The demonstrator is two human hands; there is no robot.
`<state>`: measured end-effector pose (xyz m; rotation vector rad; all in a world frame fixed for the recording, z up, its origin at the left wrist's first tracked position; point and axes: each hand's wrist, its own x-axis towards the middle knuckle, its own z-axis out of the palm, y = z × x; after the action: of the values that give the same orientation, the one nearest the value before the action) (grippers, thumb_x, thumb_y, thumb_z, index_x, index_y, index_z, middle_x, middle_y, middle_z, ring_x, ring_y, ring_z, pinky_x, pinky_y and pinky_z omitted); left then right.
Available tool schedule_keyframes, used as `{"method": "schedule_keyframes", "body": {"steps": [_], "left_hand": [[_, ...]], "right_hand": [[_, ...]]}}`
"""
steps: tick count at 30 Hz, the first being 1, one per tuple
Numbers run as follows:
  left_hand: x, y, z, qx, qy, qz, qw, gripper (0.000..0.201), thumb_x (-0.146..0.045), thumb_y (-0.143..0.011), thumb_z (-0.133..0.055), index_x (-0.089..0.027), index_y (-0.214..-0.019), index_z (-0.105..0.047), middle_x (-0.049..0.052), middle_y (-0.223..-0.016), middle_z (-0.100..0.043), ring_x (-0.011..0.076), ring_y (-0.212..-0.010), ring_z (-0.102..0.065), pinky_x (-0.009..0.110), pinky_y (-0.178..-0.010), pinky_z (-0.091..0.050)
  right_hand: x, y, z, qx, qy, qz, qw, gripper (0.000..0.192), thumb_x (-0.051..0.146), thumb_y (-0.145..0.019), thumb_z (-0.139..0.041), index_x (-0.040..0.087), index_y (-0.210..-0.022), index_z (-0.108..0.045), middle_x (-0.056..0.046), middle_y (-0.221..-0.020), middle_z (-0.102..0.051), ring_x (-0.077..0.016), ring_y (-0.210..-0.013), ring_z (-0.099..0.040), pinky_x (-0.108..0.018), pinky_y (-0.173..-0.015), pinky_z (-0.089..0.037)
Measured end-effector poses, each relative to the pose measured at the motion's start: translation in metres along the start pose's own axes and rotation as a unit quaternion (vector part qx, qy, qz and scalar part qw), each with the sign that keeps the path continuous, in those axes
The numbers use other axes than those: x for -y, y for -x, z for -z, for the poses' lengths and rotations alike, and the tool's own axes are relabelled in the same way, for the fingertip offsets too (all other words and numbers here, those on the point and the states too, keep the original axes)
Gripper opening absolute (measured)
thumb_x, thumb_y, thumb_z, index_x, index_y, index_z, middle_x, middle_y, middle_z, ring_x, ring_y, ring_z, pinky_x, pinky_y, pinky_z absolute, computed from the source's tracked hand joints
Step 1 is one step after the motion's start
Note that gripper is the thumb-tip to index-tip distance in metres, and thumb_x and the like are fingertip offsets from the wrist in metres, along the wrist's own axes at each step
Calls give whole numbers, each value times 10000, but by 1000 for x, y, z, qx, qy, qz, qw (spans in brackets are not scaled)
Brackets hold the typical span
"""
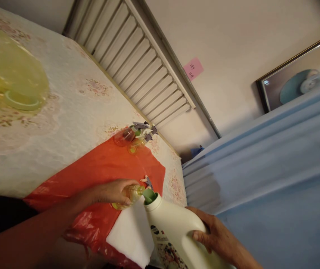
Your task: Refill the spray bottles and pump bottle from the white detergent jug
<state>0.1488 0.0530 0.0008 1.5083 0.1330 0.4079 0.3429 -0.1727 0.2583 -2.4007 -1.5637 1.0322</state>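
My left hand (pixel 112 192) is closed around a small clear bottle (pixel 134 193) with yellow liquid in it. My right hand (pixel 217 233) grips a large cream-coloured jug (pixel 173 220) with a floral label. The jug is tilted, and its green pouring spout (pixel 149 195) is at the mouth of the small bottle. Whether liquid is flowing between them, I cannot tell. A loose spray trigger (pixel 147 181) lies just beyond the spout. Beneath the bottle and jug are a folded white cloth or paper (pixel 133 231) and a red plastic sheet (pixel 92 172).
Several spray bottles, one reddish (pixel 124 136) and one yellow (pixel 136 145), stand at the sheet's far end. A large yellow translucent container (pixel 11 71) is on the floral tablecloth (pixel 72 112) at left. A metal rack (pixel 137 63) and blue curtain (pixel 274 168) border the table.
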Motion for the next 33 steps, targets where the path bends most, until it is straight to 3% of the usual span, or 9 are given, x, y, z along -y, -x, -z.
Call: {"method": "schedule_keyframes", "body": {"steps": [33], "left_hand": [[1, -1, -3, 21, 55, -5, 998, 665, -237, -684, -717, -239, -1327, -548, 70, -1184, -686, 281, -1049, -655, 348, -810, -538]], "right_hand": [[1, 0, 1, 3, -1, 4, 1000, 806, 724, -774, -626, 207, -1387, -545, -65, -924, -682, -156, -652, -569, -184, -431, -414]]}}
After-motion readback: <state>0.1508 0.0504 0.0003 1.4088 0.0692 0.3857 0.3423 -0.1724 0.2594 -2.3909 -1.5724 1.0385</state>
